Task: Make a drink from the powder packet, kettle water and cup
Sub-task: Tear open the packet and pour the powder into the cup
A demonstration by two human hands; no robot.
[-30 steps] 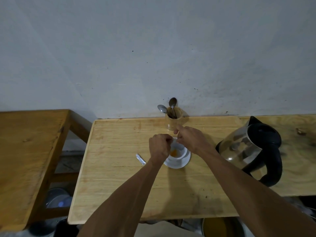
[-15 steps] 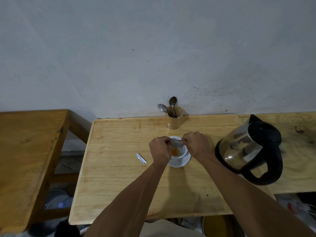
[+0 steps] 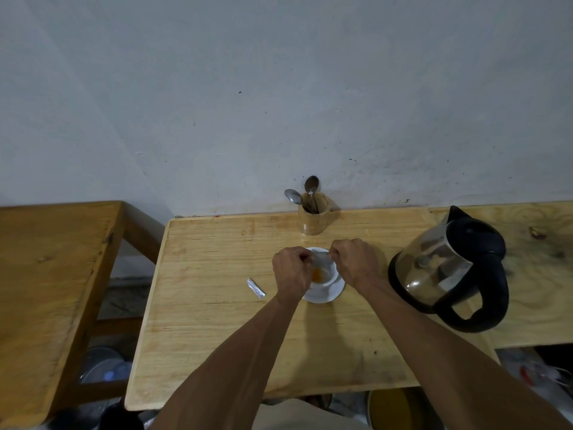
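A white cup [image 3: 328, 274] stands on a white saucer [image 3: 328, 292] in the middle of the wooden table [image 3: 217, 321]. Orange powder [image 3: 318, 274] lies in the cup. Over the cup, my left hand [image 3: 291, 273] and my right hand [image 3: 356, 263] each pinch an end of a silvery powder packet [image 3: 319, 260], held level above the rim. A torn silver strip [image 3: 256, 288] lies on the table left of the saucer. The steel kettle [image 3: 446, 271] with a black handle and lid stands to the right.
A wooden holder [image 3: 313, 217] with two spoons stands at the back by the grey wall. A second wooden table [image 3: 46, 290] is at the left, across a gap. Plates and containers sit on the floor below.
My right hand came back from near the spoon holder and down to the cup. Both hands now hold the packet level over the cup.
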